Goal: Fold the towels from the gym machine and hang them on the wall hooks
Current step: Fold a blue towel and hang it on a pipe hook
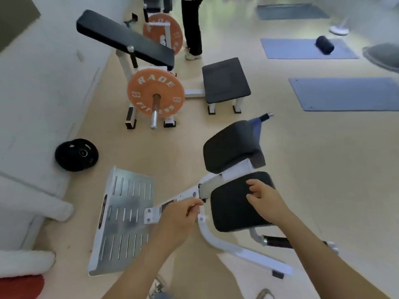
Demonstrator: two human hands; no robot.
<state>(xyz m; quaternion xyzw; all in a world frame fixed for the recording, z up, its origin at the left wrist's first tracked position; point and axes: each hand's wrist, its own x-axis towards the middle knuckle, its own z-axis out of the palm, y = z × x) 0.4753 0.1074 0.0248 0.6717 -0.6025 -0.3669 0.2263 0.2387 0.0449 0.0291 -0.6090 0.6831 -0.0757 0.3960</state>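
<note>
The right hand's [264, 200] fingers [251, 183] were loosely bent and spread, thumb apart, hovering over the near black pad [233, 212] of the gym machine [216, 240] and gripping nothing. The left hand's [181, 216] fingers were curled in toward the thumb just beside the machine's white frame; motion blur made it impossible to tell whether they pinched anything. Beyond the near pad sat a second black pad [228, 145], and a blue cloth [257, 127], possibly a towel, hung at its far edge. To the left of the hands lay the machine's slotted metal footplate [125, 221]. Against the wall at the lower left, white fluffy towels [28, 262] hung one above another, with a red one [21, 285] below them. Farther off, a black weight plate [75, 155] lay on the floor [302, 169] by the wall, near a bench machine carrying an orange plate [155, 93]. Blue mats [345, 93] lay well apart to the right.
</note>
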